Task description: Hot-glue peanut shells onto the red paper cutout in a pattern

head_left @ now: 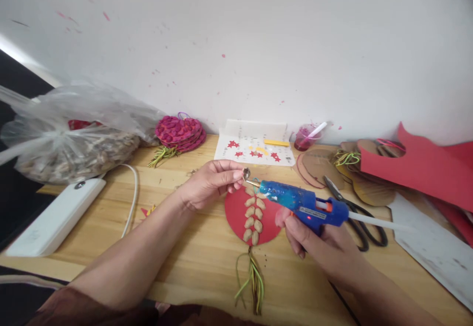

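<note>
The left hand [216, 180] pinches a small shell [246, 172] near the far edge of the red disc [235, 212] — just at the tip of the blue glue gun [290, 198], which the right hand [318, 239] grips. The gun's long axis points left, toward the shell — contact is unclear.

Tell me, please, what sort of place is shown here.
Probably a craft workspace: the right hand holds a blue glue gun, and scissors and a red disc with tan pieces lie on the wooden table.
</note>
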Demonstrator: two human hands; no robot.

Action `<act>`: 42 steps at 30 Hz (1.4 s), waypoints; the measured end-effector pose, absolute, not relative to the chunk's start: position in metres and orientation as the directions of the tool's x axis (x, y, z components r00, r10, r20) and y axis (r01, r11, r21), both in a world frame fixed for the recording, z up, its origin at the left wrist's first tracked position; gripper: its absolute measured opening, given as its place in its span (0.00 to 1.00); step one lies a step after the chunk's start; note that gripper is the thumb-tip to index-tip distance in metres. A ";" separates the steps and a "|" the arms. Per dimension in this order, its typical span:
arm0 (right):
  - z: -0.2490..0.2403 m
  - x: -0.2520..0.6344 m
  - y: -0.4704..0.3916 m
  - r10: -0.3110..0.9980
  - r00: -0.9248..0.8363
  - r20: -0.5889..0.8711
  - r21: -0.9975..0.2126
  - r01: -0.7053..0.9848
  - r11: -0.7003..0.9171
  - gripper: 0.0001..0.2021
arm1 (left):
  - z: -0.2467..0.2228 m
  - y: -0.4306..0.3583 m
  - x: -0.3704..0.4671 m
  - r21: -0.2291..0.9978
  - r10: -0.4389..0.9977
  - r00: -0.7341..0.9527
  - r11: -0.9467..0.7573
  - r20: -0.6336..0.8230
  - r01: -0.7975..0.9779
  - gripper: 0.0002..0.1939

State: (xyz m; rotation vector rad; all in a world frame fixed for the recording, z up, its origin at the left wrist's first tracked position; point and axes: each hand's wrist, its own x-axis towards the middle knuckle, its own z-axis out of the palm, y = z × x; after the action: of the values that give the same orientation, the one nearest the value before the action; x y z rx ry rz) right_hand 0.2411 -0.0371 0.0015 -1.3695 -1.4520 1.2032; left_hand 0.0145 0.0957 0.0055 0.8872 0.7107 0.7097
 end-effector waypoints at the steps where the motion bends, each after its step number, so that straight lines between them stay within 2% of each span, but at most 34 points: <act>1: 0.001 0.242 -0.037 0.992 -0.115 -0.056 -0.966 0.257 -0.025 0.19 | 0.006 0.096 0.014 0.862 0.787 0.566 0.445 -0.247 -0.244 0.17; 12: 0.000 0.243 -0.037 0.991 -0.131 -0.039 -0.954 0.299 0.002 0.18 | 0.004 0.096 0.013 0.867 0.795 0.560 0.432 -0.234 -0.250 0.18; 28: 0.000 0.242 -0.036 0.995 -0.101 -0.020 -0.965 0.263 0.008 0.18 | 0.003 0.096 0.012 0.872 0.790 0.570 0.425 -0.226 -0.244 0.18; 34: 0.000 0.244 -0.037 0.993 -0.117 -0.030 -0.946 0.323 0.010 0.20 | 0.004 0.096 0.012 0.869 0.792 0.568 0.425 -0.223 -0.252 0.18; 42: -0.004 0.244 -0.035 0.995 -0.101 -0.015 -0.947 0.320 0.018 0.20 | 0.004 0.096 0.012 0.869 0.790 0.574 0.423 -0.215 -0.256 0.17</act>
State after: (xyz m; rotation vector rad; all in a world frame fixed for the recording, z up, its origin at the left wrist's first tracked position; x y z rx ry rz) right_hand 0.2436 -0.0354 -0.0038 -1.3953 -1.5272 1.1110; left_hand 0.0120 0.0963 0.0039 0.9075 0.6859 0.7231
